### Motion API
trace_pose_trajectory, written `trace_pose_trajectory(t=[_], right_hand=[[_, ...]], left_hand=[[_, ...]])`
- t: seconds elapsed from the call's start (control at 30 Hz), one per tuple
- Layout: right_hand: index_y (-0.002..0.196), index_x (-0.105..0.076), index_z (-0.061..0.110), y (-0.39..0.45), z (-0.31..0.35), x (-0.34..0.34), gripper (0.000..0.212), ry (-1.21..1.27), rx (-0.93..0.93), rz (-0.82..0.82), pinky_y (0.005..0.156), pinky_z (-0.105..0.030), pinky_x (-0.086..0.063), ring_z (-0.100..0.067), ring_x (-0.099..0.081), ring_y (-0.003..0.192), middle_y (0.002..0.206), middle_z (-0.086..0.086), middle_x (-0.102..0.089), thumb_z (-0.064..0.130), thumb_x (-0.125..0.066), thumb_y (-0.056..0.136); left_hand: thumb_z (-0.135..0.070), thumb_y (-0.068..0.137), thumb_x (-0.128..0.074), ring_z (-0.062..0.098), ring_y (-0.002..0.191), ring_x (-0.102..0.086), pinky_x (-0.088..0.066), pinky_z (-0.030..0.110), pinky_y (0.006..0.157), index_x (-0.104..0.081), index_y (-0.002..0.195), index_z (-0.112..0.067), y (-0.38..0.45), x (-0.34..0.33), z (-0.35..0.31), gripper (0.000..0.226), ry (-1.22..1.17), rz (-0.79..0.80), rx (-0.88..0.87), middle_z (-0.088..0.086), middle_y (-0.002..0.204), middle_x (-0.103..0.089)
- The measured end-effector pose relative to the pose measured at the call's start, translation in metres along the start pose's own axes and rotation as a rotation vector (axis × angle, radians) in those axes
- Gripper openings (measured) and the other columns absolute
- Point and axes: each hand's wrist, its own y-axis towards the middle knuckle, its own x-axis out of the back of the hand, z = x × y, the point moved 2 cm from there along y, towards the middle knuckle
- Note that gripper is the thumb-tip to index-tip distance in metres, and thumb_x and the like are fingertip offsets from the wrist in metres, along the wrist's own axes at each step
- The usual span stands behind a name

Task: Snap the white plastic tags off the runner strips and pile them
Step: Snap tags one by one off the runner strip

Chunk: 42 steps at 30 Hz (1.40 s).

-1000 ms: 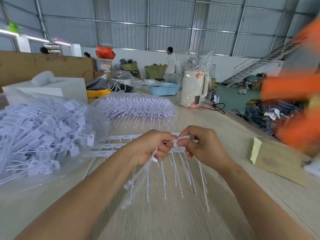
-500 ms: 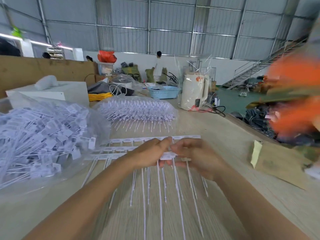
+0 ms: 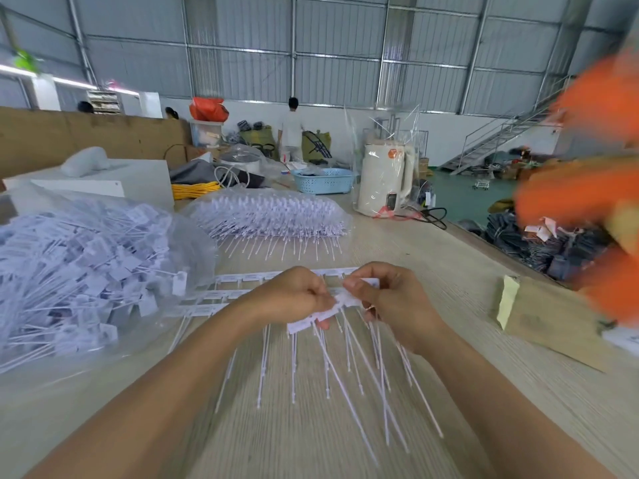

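White plastic tags (image 3: 332,311) on a runner strip sit pinched between the left hand (image 3: 297,295) and right hand (image 3: 387,299), fingers curled on it, at table centre. Loose tags pile (image 3: 79,271) high at nine o'clock. Whole strips (image 3: 221,292) lie just beyond; a bagged stack (image 3: 269,216) waits at twelve. Much seems left.

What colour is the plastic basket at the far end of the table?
Light blue basket, seen in the head view.
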Motion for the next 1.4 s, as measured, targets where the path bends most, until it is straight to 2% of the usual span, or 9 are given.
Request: trace_pose_trajectory(t=[0.23, 0.33, 0.5, 0.7, 0.8, 0.93, 1.13, 1.27, 1.4], right_hand=[[0.087, -0.059, -0.016, -0.003, -0.002, 0.002, 0.032, -0.235, -0.075, 0.203, 0.057, -0.026, -0.042, -0.009, -0.052, 0.045, 0.056, -0.003, -0.053, 0.015, -0.058, 0.093], [0.078, -0.059, -0.006, -0.005, 0.005, -0.002, 0.025, -0.377, 0.022, 0.163, 0.051, -0.018, -0.042, -0.009, -0.056, 0.041, 0.057, -0.007, -0.051, 0.014, -0.059, 0.092], [0.077, -0.061, -0.002, -0.005, 0.014, -0.005, 0.012, -0.447, 0.220, 0.097, 0.042, -0.028, -0.052, -0.010, -0.057, 0.048, 0.073, -0.008, -0.050, 0.003, -0.062, 0.088], [0.077, -0.065, -0.001, 0.003, 0.014, 0.023, 0.009, -0.707, 0.277, -0.089, 0.051, -0.035, -0.053, -0.021, -0.062, 0.058, 0.073, -0.008, -0.058, 0.000, -0.063, 0.086], [0.078, -0.061, 0.001, 0.010, 0.008, 0.060, 0.013, -0.195, -0.086, -0.253, 0.041, -0.020, -0.045, -0.010, -0.050, 0.041, 0.057, -0.006, -0.052, 0.006, -0.060, 0.090], [0.079, -0.060, 0.000, 0.005, 0.013, 0.044, 0.013, 0.277, -0.290, -0.049, 0.043, -0.019, -0.042, -0.011, -0.047, 0.043, 0.057, -0.008, -0.052, 0.005, -0.055, 0.090], [0.090, -0.066, 0.003, -0.009, 0.009, -0.011, 0.011, 0.095, -0.307, 0.232, 0.059, -0.028, -0.057, -0.020, -0.070, 0.078, 0.086, -0.011, -0.072, 0.012, -0.061, 0.090], [0.082, -0.065, -0.001, -0.009, 0.013, -0.012, 0.010, 0.026, -0.152, 0.147, 0.049, -0.023, -0.052, -0.014, -0.064, 0.051, 0.059, -0.005, -0.068, 0.006, -0.061, 0.089], [0.080, -0.063, -0.001, -0.004, 0.014, -0.001, 0.010, 0.032, -0.032, -0.006, 0.046, -0.019, -0.048, -0.008, -0.058, 0.045, 0.050, 0.002, -0.062, 0.001, -0.060, 0.089]], left_hand=[[-0.032, 0.090, -0.061, 0.007, 0.047, -0.044, -0.034, 0.022, 0.058, -0.057, 0.052, -0.019, -0.001, 0.002, -0.005, 0.041, 0.039, -0.184, -0.069, -0.010, 0.043, -0.050], [-0.025, 0.091, -0.061, 0.007, 0.044, -0.041, -0.032, 0.020, 0.052, -0.062, 0.047, -0.018, -0.003, 0.003, -0.003, 0.045, -0.103, -0.110, 0.008, -0.006, 0.043, -0.048], [-0.014, 0.093, -0.050, 0.004, 0.032, -0.022, -0.016, 0.016, 0.037, -0.057, 0.054, -0.017, -0.003, 0.004, -0.004, 0.040, -0.475, 0.078, 0.195, -0.009, 0.038, -0.029], [-0.014, 0.092, -0.051, 0.005, 0.034, -0.023, -0.018, 0.018, 0.040, -0.059, 0.049, -0.017, -0.005, 0.006, -0.008, 0.044, -0.412, 0.146, 0.158, -0.009, 0.038, -0.031], [-0.018, 0.089, -0.061, 0.006, 0.035, -0.039, -0.030, 0.017, 0.045, -0.066, 0.051, -0.017, -0.006, 0.015, -0.006, 0.038, -0.199, -0.084, 0.051, -0.007, 0.038, -0.047], [-0.036, 0.094, -0.052, 0.010, 0.043, -0.043, -0.035, 0.019, 0.052, -0.066, 0.056, -0.018, -0.002, 0.004, -0.006, 0.045, -0.041, -0.153, -0.042, -0.005, 0.041, -0.051], [-0.047, 0.099, -0.029, 0.016, 0.045, -0.044, -0.034, 0.025, 0.055, -0.062, 0.058, -0.008, 0.002, -0.009, -0.012, 0.065, 0.092, -0.206, -0.073, 0.004, 0.051, -0.051], [-0.036, 0.100, -0.035, 0.014, 0.058, -0.055, -0.041, 0.024, 0.060, -0.060, 0.073, -0.014, 0.004, -0.007, -0.013, 0.043, -0.046, -0.247, -0.052, -0.002, 0.058, -0.058], [-0.020, 0.093, -0.054, 0.013, 0.043, -0.055, -0.034, 0.021, 0.044, -0.056, 0.088, -0.010, 0.004, -0.004, -0.009, 0.011, -0.459, -0.170, 0.050, 0.002, 0.060, -0.062]])
